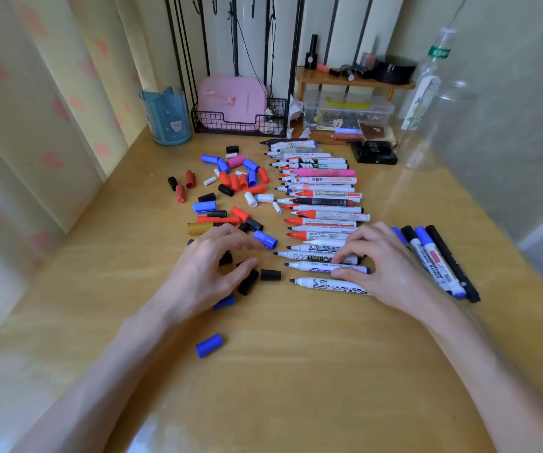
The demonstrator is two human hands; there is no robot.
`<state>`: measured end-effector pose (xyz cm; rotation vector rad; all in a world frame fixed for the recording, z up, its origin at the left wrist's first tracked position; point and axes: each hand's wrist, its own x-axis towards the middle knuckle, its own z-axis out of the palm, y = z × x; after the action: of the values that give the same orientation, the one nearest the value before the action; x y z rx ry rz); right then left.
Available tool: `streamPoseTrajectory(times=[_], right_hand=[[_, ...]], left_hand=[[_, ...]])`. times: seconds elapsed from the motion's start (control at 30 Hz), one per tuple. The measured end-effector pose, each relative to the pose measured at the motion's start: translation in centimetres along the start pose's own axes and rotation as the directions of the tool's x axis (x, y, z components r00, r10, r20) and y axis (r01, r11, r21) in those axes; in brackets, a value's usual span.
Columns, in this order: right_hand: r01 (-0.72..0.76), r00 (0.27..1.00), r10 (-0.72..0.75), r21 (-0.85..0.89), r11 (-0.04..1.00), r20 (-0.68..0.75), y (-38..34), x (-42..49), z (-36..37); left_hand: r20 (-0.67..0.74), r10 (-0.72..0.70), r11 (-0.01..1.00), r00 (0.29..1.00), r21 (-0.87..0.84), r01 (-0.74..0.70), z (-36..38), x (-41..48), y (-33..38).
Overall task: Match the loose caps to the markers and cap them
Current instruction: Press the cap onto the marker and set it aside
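The left hand (211,266) lies palm down over a few black caps (247,282), fingers loosely bent and spread, thumb apart from them, gripping nothing I can see. Its fingertips reach just beside a blue cap (265,239). The right hand (387,266) rests on the near end of the row of markers (322,194), thumb and forefinger pinching a white blue-tipped marker (312,266) that still lies flat on the worktop (296,371).

That row runs away from the person, all uncapped, tips pointing left, barrels side by side and touching. Just right of the right hand lie 4 capped markers (433,256), 2 blue and 2 black, angled together. Left of the row the loose caps (230,184) are scattered: red, blue, black, white, 1 pink. 1 black cap (270,275) sits between the hands, and a lone blue cap (209,345) lies nearer the person, well apart from the rest.

Along the back stand a blue cup (168,117), a pink case (230,103) in a wire basket, a clear box (345,109) and a clear bottle (427,86).
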<state>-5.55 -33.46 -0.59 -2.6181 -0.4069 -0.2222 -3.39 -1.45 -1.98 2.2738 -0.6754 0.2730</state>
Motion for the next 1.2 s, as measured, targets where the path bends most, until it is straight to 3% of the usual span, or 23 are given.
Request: streamPoseTrajectory(times=[0.23, 0.47, 0.63, 0.73, 0.87, 0.97, 1.2], right_hand=[[0.015, 1.0, -0.015, 0.001, 1.0, 0.007, -0.4, 0.6, -0.4], [-0.047, 0.995, 0.057, 0.131, 0.99, -0.078, -1.7, 2.7, -0.7], [-0.022, 0.981, 0.046, 0.128, 0.992, -0.186, -1.7, 2.9, 0.8], [0.003, 0.965, 0.016, 0.072, 0.997, -0.261, -1.0, 2.2, 0.9], [0.012, 0.964, 0.009, 0.078, 0.997, -0.264, -0.6, 1.7, 0.7], [0.073, 0.966, -0.053, 0.072, 0.995, -0.253, -1.1, 1.6, 0.8], [0.179, 0.958, -0.163, 0.048, 0.983, -0.235, -2.9, 1.3, 1.0]], left_hand=[[0.03, 0.043, 0.992, 0.999, 0.115, -0.046, 0.6, -0.1, 0.1], [-0.07, -0.016, 0.984, 0.997, 0.178, 0.028, 0.8, 2.3, -0.3], [0.066, 0.026, 0.925, 0.997, 0.378, -0.05, 1.9, 4.9, -0.5], [0.067, 0.036, 0.906, 0.997, 0.418, -0.061, 2.3, 5.4, -0.5], [-0.03, 0.082, 0.965, 0.996, 0.252, -0.072, 2.0, 4.9, -0.6], [-0.028, 0.012, 0.997, 1.0, 0.081, -0.01, 1.2, 4.2, 0.4], [-0.033, -0.024, 0.999, 0.999, -0.036, 0.023, 0.3, 2.2, 1.5]])
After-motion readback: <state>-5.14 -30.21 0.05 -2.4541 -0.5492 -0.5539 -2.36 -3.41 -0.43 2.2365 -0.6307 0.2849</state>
